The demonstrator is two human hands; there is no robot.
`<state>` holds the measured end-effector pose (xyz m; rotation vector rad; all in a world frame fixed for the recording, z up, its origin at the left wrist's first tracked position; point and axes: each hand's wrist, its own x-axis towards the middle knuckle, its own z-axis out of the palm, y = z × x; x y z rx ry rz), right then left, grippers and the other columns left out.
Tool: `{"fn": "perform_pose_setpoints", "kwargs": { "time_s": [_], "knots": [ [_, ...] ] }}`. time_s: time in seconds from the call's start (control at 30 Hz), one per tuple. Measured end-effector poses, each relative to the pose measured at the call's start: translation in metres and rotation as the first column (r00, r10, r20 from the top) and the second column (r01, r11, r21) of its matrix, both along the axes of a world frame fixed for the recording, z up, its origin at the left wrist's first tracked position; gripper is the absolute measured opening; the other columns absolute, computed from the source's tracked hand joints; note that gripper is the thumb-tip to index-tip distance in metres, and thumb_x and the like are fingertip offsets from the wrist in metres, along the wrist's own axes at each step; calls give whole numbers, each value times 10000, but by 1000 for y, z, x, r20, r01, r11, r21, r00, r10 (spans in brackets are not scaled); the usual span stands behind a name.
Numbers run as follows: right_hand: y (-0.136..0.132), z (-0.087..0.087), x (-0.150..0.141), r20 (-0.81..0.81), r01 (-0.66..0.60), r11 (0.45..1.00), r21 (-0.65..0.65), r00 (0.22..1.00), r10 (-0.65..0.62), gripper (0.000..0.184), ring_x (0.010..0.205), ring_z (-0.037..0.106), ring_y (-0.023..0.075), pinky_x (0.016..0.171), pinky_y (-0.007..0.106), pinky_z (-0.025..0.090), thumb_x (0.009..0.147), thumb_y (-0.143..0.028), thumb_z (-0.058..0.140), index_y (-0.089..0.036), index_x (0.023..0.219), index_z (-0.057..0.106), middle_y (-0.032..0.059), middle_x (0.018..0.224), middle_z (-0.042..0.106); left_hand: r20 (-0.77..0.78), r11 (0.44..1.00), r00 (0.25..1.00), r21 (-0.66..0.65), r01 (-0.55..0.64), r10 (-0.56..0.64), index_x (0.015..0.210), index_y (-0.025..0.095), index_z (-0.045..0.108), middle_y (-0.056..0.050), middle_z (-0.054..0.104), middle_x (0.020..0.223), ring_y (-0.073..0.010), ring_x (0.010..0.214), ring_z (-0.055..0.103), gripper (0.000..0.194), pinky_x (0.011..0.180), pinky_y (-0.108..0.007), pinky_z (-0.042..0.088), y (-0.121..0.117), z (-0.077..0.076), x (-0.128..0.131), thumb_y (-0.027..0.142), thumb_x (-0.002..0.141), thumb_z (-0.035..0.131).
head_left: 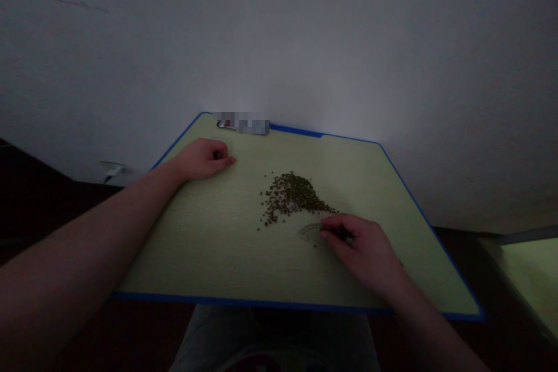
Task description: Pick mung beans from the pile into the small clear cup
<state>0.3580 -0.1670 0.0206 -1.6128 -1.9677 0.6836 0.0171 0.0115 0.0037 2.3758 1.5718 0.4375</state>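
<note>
Your left hand (203,159) rests on the green desktop (196,244), fingers loosely curled, holding nothing visible. To its right, well apart, lies the pile of small dark green seeds (293,194), with strays along its left side. The pile's lower tip ends just beside your right hand (360,244). Its fingers are drawn together, their tips touching the clear round disc (310,231). You cannot tell whether they pinch anything.
</note>
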Motion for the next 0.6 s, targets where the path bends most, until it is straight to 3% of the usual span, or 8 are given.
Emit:
{"fn": "perform_pose_setpoints", "kwargs": {
  "time_s": [0.13, 0.37, 0.6],
  "knots": [
    [-2, 3, -12, 13, -92, 993, -76, 996, 93, 145, 771, 674, 167, 685, 279, 500, 833, -190, 598, -223, 921, 709, 13, 866, 739, 9, 1000, 1000, 2, 1, -1, 644, 180, 531, 18, 496, 549, -114, 534, 440, 386, 547, -257, 304, 0, -1, 0, 540, 779, 497],
    [-23, 2, -23, -61, -142, 953, -268, 990, 131, 122, 703, 656, 146, 623, 254, 483, 811, -182, 615, -225, 880, 706, -12, 788, 725, -23, 1000, 1000, 17, -1, 1, 643, 173, 554, 9, 499, 549, -117, 538, 436, 388, 543, -261, 297, 1, -2, -1, 534, 774, 494],
    [-35, 1, -18, -111, -153, 935, -320, 986, 123, 130, 738, 660, 143, 659, 251, 491, 809, -175, 620, -229, 885, 710, -11, 825, 730, -20, 1000, 1000, 12, 0, 0, 660, 166, 569, 8, 504, 555, -115, 545, 433, 399, 557, -262, 311, 0, -1, -1, 541, 773, 487]
  ]
}}
